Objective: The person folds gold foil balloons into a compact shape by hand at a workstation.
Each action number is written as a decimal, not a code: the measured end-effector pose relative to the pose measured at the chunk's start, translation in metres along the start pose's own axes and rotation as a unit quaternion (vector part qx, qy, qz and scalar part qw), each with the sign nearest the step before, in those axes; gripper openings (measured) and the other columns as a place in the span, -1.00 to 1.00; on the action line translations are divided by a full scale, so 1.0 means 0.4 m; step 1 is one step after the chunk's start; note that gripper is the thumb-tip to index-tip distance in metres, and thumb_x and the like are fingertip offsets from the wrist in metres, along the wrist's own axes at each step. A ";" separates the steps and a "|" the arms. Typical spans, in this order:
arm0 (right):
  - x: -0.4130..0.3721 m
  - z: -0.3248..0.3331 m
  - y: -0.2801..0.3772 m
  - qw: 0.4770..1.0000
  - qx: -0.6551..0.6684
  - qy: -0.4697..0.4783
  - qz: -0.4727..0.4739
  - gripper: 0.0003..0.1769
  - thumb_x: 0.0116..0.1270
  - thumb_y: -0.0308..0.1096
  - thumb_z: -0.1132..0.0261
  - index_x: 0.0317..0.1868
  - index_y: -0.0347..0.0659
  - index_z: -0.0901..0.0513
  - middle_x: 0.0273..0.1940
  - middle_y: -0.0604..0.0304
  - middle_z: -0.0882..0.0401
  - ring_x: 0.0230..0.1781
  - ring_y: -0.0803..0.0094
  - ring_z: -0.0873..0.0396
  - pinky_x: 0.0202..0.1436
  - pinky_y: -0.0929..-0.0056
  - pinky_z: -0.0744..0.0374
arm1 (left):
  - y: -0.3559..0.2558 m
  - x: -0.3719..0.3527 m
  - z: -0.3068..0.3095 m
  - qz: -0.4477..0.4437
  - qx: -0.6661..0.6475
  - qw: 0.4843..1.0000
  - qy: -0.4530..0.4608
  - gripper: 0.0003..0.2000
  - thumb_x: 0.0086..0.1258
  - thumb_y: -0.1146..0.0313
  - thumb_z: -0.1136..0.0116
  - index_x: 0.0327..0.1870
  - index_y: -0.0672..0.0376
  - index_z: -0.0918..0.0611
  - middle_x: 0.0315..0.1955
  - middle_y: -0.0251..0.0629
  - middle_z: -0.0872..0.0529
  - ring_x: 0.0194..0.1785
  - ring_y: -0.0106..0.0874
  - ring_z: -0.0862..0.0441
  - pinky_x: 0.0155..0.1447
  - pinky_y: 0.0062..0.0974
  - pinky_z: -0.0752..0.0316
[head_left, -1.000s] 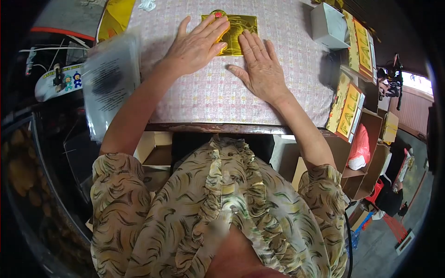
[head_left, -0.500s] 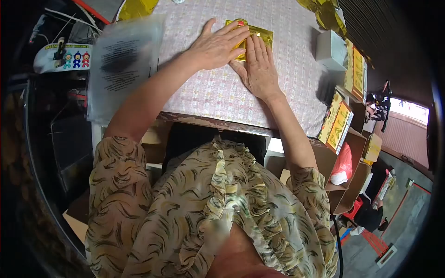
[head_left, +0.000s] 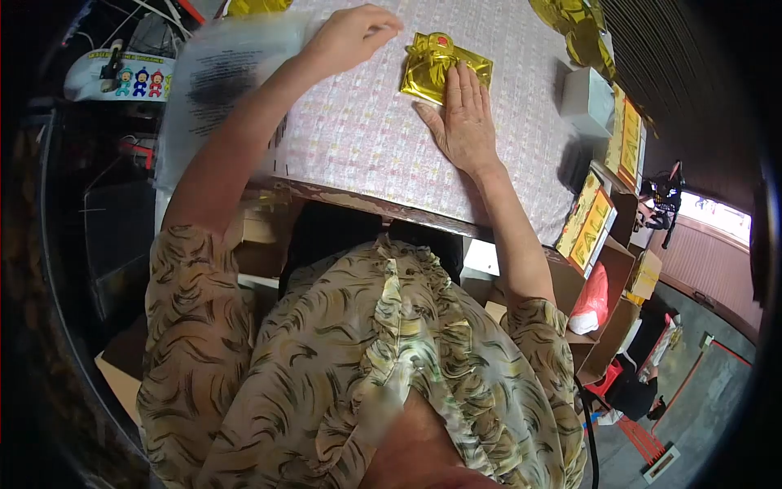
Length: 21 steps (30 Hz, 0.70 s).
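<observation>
A small packet wrapped in shiny gold foil (head_left: 425, 75) lies on the cloth-covered table, with a gathered foil knot and a red spot at its far side. My right hand (head_left: 466, 122) rests flat on the packet's right part, fingers stretched out and thumb spread to the left. Lifted off to the left of the packet, my left hand (head_left: 352, 37) has its fingers loosely bent, with a gap between thumb and fingers and nothing visible in it. Beneath my left forearm lies a stack of clear plastic sheets (head_left: 208, 98) with dark print.
Gold foil sheets (head_left: 582, 41) lie at the far right corner. Along the right edge stand a white box (head_left: 588, 99) and a printed box (head_left: 588, 236) marked "FALL". A patterned cloth (head_left: 358, 155) covers the table. An open carton holds a red-and-white bag (head_left: 590, 297).
My left hand has come off the gold packet and moved up and left, its fingers bending. My right hand stays flat on the packet, now with more foil showing.
</observation>
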State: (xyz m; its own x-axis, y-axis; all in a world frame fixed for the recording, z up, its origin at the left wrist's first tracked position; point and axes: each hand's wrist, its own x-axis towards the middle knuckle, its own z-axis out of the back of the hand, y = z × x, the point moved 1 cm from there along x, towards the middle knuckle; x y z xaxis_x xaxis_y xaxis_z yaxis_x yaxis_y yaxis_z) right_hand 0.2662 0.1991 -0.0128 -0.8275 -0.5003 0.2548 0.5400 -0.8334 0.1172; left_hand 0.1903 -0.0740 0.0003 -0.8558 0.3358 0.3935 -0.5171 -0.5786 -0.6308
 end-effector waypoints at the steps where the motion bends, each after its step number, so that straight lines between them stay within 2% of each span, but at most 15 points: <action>1: 0.000 0.001 0.001 1.000 0.001 0.000 -0.001 0.02 0.58 0.33 -0.02 0.63 -0.43 -0.10 0.63 -0.28 -0.08 0.68 -0.12 -0.04 0.71 -0.04 -0.02 | -0.033 -0.021 0.004 -0.039 0.034 0.999 0.001 -0.73 0.50 0.32 -0.29 0.15 0.12 -0.73 0.09 -0.30 -0.76 0.23 -0.36 -0.67 0.40 -0.32 -0.47; 2: 0.001 0.002 0.002 1.000 0.002 0.001 -0.004 0.02 0.57 0.34 -0.02 0.63 -0.43 -0.10 0.63 -0.28 -0.08 0.68 -0.12 -0.04 0.71 -0.04 -0.02 | -0.066 -0.041 0.005 -0.040 0.034 0.999 0.004 -0.73 0.50 0.32 -0.29 0.15 0.12 -0.73 0.09 -0.30 -0.76 0.23 -0.36 -0.67 0.40 -0.32 -0.47; 4: -0.002 0.003 0.002 1.000 0.003 0.002 -0.009 0.03 0.57 0.35 -0.01 0.63 -0.43 -0.11 0.63 -0.27 -0.08 0.68 -0.11 -0.04 0.71 -0.03 -0.02 | -0.176 -0.074 0.009 -0.132 0.178 0.975 -0.009 -0.81 0.39 0.35 -0.37 -0.02 0.03 -0.76 0.01 -0.33 -0.73 0.23 -0.45 -0.62 0.44 -0.20 -0.37; 5: -0.002 0.003 0.003 1.000 0.005 0.001 -0.009 0.03 0.57 0.35 -0.02 0.63 -0.43 -0.11 0.63 -0.28 -0.09 0.68 -0.11 -0.04 0.71 -0.03 -0.02 | -0.194 -0.081 -0.010 -0.170 0.189 0.967 -0.008 -0.82 0.30 0.34 -0.41 -0.10 0.00 -0.76 0.00 -0.40 -0.71 0.27 -0.52 -0.57 0.49 -0.11 -0.27; 6: -0.001 0.003 0.003 1.000 0.007 -0.001 -0.008 0.04 0.56 0.36 -0.02 0.62 -0.43 -0.12 0.63 -0.28 -0.09 0.68 -0.11 -0.05 0.71 -0.03 -0.03 | -0.208 -0.078 -0.018 -0.171 0.189 0.967 -0.007 -0.82 0.30 0.34 -0.41 -0.10 0.00 -0.76 0.00 -0.40 -0.71 0.27 -0.52 -0.57 0.49 -0.11 -0.27; 8: 0.001 0.005 0.001 1.000 0.006 0.003 -0.007 0.04 0.56 0.37 -0.02 0.62 -0.43 -0.11 0.63 -0.28 -0.08 0.68 -0.11 -0.04 0.71 -0.03 -0.03 | -0.235 -0.070 -0.033 -0.261 0.315 0.910 0.063 -0.82 0.25 0.35 -0.39 -0.14 0.10 -0.75 -0.03 -0.41 -0.71 0.25 -0.48 -0.58 0.48 -0.13 -0.30; 11: 0.005 0.009 -0.002 1.000 0.013 0.006 -0.008 0.04 0.55 0.36 -0.05 0.62 -0.43 -0.13 0.63 -0.28 -0.10 0.68 -0.10 -0.04 0.71 -0.02 -0.02 | -0.232 -0.045 -0.064 -0.269 0.356 0.890 0.095 -0.84 0.20 0.40 -0.38 -0.21 0.17 -0.75 -0.09 -0.42 -0.71 0.22 -0.47 -0.59 0.50 -0.15 -0.31; 13: 0.011 0.016 -0.002 1.000 0.022 0.004 -0.014 0.04 0.54 0.35 -0.07 0.61 -0.44 -0.14 0.62 -0.27 -0.12 0.68 -0.09 -0.04 0.72 -0.01 -0.01 | -0.233 -0.028 -0.063 -0.298 0.363 0.880 0.075 -0.87 0.20 0.43 -0.37 -0.25 0.17 -0.74 -0.12 -0.40 -0.71 0.18 -0.44 -0.61 0.50 -0.16 -0.31; 15: 0.027 0.029 -0.002 0.999 -0.006 -0.033 0.001 -0.12 0.58 0.21 -0.14 0.52 -0.45 -0.32 0.48 -0.27 -0.38 0.54 -0.08 -0.35 0.62 0.05 -0.28 | -0.241 -0.006 -0.050 -0.327 0.369 0.868 0.054 -0.90 0.19 0.46 -0.36 -0.28 0.18 -0.74 -0.16 -0.38 -0.70 0.13 -0.42 -0.63 0.50 -0.16 -0.32; 16: 0.034 0.048 0.002 0.999 -0.005 -0.036 -0.001 -0.12 0.58 0.21 -0.14 0.52 -0.45 -0.32 0.48 -0.27 -0.38 0.54 -0.08 -0.35 0.62 0.05 -0.28 | -0.255 0.014 -0.027 -0.333 0.349 0.874 0.049 -0.87 0.19 0.45 -0.36 -0.25 0.19 -0.73 -0.17 -0.37 -0.70 0.11 -0.40 -0.64 0.50 -0.18 -0.33; 18: 0.050 0.095 0.012 0.998 0.065 -0.019 -0.012 -0.35 0.60 0.04 -0.19 0.29 -0.49 -0.57 0.18 -0.20 -0.69 0.14 -0.02 -0.68 0.26 0.21 -0.61 | -0.291 0.049 0.029 -0.341 0.332 0.879 0.044 -0.85 0.19 0.44 -0.36 -0.22 0.19 -0.73 -0.18 -0.37 -0.70 0.09 -0.39 -0.66 0.49 -0.20 -0.34; 19: 0.061 0.141 0.023 0.997 0.066 -0.025 -0.011 -0.35 0.60 0.04 -0.19 0.29 -0.49 -0.57 0.18 -0.20 -0.69 0.14 -0.02 -0.68 0.26 0.21 -0.61 | -0.312 0.070 0.066 -0.264 0.262 0.920 0.122 -0.81 0.25 0.42 -0.35 -0.13 0.21 -0.74 -0.10 -0.34 -0.73 0.16 -0.39 -0.65 0.52 -0.20 -0.31; 20: 0.066 0.194 0.032 0.988 0.134 0.060 -0.044 -0.44 0.62 -0.02 -0.20 0.18 -0.48 -0.64 0.06 -0.10 -0.76 -0.06 0.09 -0.69 0.08 0.26 -0.62 | -0.331 0.083 0.093 -0.183 0.190 0.945 0.196 -0.78 0.32 0.39 -0.35 -0.05 0.23 -0.74 -0.02 -0.31 -0.75 0.23 -0.40 -0.64 0.56 -0.20 -0.28; 21: 0.062 0.239 0.038 0.966 0.200 0.142 -0.078 -0.51 0.64 -0.08 -0.20 0.07 -0.46 -0.70 -0.07 -0.01 -0.82 -0.26 0.21 -0.69 -0.09 0.31 -0.64 | -0.348 0.081 0.120 -0.189 0.197 0.942 0.194 -0.78 0.32 0.39 -0.35 -0.05 0.23 -0.74 -0.02 -0.31 -0.75 0.23 -0.40 -0.64 0.56 -0.20 -0.28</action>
State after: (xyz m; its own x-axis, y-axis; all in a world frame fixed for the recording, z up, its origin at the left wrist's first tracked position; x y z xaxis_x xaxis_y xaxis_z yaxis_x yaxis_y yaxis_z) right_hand 0.2686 0.1964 0.0870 -0.8815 -0.4682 -0.0620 0.3754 -0.7744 0.5093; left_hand 0.2355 -0.0182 0.1330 -0.5919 0.7759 0.2181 -0.8060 -0.5681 -0.1663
